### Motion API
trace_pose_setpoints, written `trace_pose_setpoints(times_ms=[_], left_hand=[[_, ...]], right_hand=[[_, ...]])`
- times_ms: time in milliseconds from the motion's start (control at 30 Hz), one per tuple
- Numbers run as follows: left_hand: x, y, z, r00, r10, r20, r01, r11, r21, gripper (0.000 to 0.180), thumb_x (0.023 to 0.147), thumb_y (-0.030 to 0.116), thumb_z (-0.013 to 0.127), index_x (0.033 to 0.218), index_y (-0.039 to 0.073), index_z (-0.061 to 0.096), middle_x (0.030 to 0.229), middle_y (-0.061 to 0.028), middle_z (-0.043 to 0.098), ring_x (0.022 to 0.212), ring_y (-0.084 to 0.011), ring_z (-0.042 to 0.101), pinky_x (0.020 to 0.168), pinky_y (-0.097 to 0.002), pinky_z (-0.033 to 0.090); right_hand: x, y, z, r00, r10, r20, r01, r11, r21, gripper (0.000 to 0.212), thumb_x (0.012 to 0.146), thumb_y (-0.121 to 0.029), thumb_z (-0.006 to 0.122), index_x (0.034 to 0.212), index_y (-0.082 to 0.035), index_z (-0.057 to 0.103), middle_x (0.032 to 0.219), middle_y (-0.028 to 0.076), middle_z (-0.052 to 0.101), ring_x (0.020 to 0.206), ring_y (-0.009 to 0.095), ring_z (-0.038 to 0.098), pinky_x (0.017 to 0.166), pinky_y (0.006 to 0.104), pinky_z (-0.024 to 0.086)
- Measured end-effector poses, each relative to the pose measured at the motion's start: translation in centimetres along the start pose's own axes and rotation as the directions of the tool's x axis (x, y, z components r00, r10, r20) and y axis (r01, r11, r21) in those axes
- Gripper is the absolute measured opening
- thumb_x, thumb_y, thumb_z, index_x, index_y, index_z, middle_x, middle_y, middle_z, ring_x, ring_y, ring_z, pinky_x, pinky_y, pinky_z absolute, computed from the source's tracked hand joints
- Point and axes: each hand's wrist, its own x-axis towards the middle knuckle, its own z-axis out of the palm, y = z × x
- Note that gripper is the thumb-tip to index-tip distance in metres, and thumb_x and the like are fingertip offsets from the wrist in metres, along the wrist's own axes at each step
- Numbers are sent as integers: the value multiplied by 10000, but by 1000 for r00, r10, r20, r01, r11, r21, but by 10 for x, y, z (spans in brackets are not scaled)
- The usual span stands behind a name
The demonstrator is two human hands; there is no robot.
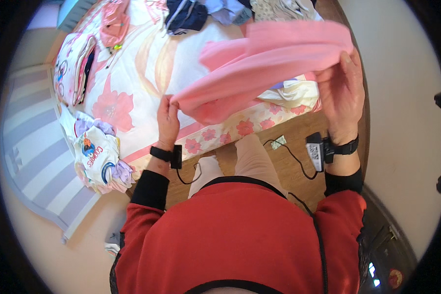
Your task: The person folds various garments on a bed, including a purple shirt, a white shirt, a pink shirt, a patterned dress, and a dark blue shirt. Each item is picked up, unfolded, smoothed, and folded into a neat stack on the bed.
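A plain pink garment (259, 68) is stretched out in the air between my two hands, above the near edge of the bed. Its exact kind does not show. My left hand (168, 120) pinches the lower left end of the cloth. At the upper right corner, my right hand (344, 90) grips it with the thumb over the edge, the palm partly facing me. The cloth sags in the middle and looks slightly blurred. Behind it, a white and purple garment (295, 93) at the bed's edge is partly hidden.
The bed (127, 68) has a floral sheet. A folded stack (76, 68) and a loose pile of clothes (100, 154) lie at its left. Dark blue clothes (185, 15) and a patterned garment (281, 10) lie at the far side. A striped headboard (39, 142) stands left; a wall (402, 112) rises right.
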Motion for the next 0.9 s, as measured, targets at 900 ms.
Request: trace_pose_setpoints(times_ms=[900], left_hand=[[-31, 227, -202, 723, 429, 542, -559, 824, 94, 413, 905, 331, 712, 1212, 75, 610, 1013, -49, 666, 908, -162, 640, 807, -298, 516]], right_hand=[[-126, 124, 227, 861, 31, 508, 369, 650, -665, 194, 856, -38, 590, 1042, 0, 632, 918, 94, 665, 861, 162, 621, 767, 289, 484]])
